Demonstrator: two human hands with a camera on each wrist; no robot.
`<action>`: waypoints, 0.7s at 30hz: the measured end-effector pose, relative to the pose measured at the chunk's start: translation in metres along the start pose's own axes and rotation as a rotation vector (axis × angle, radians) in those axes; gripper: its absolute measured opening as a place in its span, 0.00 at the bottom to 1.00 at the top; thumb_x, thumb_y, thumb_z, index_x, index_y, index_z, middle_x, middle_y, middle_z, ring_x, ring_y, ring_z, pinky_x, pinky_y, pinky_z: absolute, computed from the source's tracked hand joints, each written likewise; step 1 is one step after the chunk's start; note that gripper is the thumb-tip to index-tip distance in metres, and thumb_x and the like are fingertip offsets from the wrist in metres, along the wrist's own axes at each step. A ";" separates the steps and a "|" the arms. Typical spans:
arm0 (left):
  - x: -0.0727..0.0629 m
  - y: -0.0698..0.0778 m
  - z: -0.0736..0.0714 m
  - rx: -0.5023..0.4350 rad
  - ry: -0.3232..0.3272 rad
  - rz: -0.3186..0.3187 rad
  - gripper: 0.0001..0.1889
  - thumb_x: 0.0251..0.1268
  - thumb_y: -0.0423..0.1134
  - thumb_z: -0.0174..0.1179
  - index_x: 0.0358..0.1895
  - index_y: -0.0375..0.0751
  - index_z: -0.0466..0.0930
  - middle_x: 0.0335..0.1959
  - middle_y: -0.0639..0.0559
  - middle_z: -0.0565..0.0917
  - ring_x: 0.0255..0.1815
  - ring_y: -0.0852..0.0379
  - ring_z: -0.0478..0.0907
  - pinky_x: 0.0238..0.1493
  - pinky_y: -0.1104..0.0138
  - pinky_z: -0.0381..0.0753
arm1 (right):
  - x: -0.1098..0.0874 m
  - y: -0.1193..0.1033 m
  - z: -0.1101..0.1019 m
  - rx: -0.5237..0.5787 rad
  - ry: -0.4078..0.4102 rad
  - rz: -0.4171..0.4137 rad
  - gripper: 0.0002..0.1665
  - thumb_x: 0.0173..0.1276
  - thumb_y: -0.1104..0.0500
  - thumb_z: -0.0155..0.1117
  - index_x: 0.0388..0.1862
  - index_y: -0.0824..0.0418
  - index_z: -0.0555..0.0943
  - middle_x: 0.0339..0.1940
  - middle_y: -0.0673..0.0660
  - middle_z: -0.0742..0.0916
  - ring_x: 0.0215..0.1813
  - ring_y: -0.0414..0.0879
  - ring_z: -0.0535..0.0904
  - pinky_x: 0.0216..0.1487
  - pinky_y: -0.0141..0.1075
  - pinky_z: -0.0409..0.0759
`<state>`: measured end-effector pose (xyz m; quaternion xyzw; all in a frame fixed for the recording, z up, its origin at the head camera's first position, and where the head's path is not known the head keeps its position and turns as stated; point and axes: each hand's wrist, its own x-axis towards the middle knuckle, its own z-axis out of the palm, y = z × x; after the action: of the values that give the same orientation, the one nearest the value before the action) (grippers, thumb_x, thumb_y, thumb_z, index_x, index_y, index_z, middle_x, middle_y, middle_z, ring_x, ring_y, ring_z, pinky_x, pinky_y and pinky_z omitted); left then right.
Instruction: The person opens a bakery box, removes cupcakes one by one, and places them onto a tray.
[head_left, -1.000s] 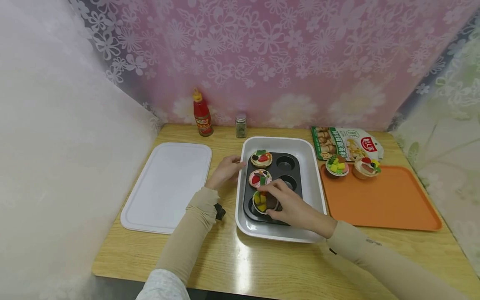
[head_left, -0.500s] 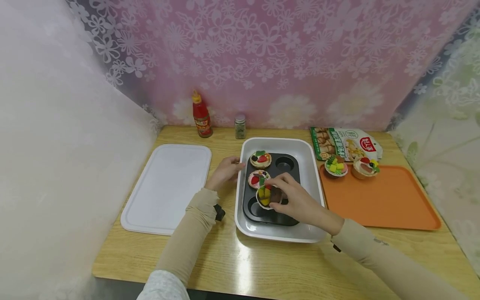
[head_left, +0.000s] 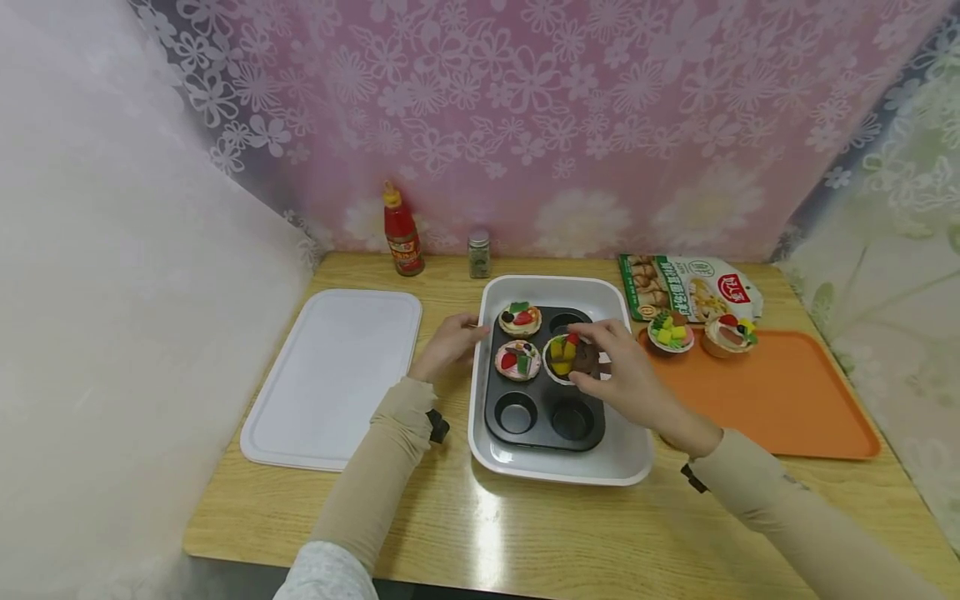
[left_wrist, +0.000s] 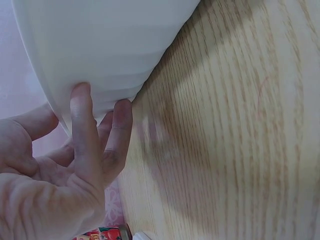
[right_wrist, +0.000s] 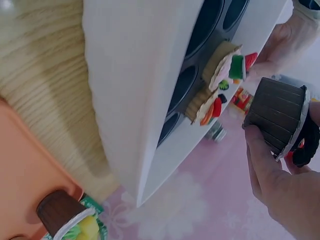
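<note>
My right hand pinches a cupcake by its sides, above the middle right of a dark muffin tin. It has yellow fruit, a red berry and a chocolate-brown topping; its dark ridged cup shows tilted in the right wrist view. Two fruit-topped cupcakes sit in the tin's left column, a cream one at the back and a pink one in the middle. The tin lies inside a white deep tray. My left hand rests its extended fingers against the tray's left rim and outer wall.
An orange tray on the right bears two more cupcakes, one in a dark cup, one in a tan cup. Behind lies a food packet. A white board, red sauce bottle and small jar stand left and back.
My right hand has lifted the yellow-fruit cupcake from the front left hollow and carried it right and back, over the middle right hollow. My left hand has stayed at the white tray's side.
</note>
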<state>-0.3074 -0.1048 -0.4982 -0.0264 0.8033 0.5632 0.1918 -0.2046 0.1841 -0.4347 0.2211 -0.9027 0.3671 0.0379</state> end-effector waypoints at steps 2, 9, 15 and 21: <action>0.000 0.000 0.000 0.001 0.002 0.003 0.20 0.82 0.46 0.57 0.67 0.39 0.77 0.60 0.43 0.83 0.49 0.55 0.79 0.48 0.62 0.82 | 0.000 0.003 -0.006 0.006 0.021 0.017 0.39 0.65 0.67 0.77 0.74 0.62 0.74 0.61 0.65 0.76 0.53 0.54 0.79 0.52 0.52 0.89; 0.001 -0.002 0.000 -0.009 0.007 0.010 0.19 0.82 0.45 0.57 0.66 0.38 0.78 0.56 0.43 0.83 0.47 0.56 0.78 0.48 0.61 0.82 | -0.002 0.020 -0.031 -0.030 0.108 0.069 0.37 0.66 0.66 0.76 0.73 0.64 0.74 0.61 0.67 0.76 0.51 0.53 0.77 0.48 0.24 0.83; 0.001 -0.002 0.001 -0.005 0.005 -0.001 0.20 0.82 0.46 0.57 0.66 0.39 0.77 0.59 0.43 0.83 0.50 0.55 0.78 0.52 0.59 0.83 | -0.007 0.036 -0.059 -0.084 0.164 0.150 0.38 0.69 0.61 0.76 0.75 0.64 0.73 0.61 0.69 0.76 0.57 0.63 0.77 0.52 0.34 0.78; 0.002 -0.002 0.001 -0.001 0.006 0.001 0.20 0.82 0.46 0.57 0.66 0.39 0.77 0.58 0.43 0.83 0.49 0.55 0.78 0.49 0.61 0.82 | -0.012 0.062 -0.085 -0.064 0.198 0.191 0.38 0.71 0.61 0.73 0.76 0.66 0.70 0.64 0.73 0.73 0.54 0.69 0.82 0.41 0.20 0.77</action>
<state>-0.3084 -0.1042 -0.5006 -0.0280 0.8036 0.5637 0.1892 -0.2282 0.2855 -0.4163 0.0954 -0.9228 0.3602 0.0986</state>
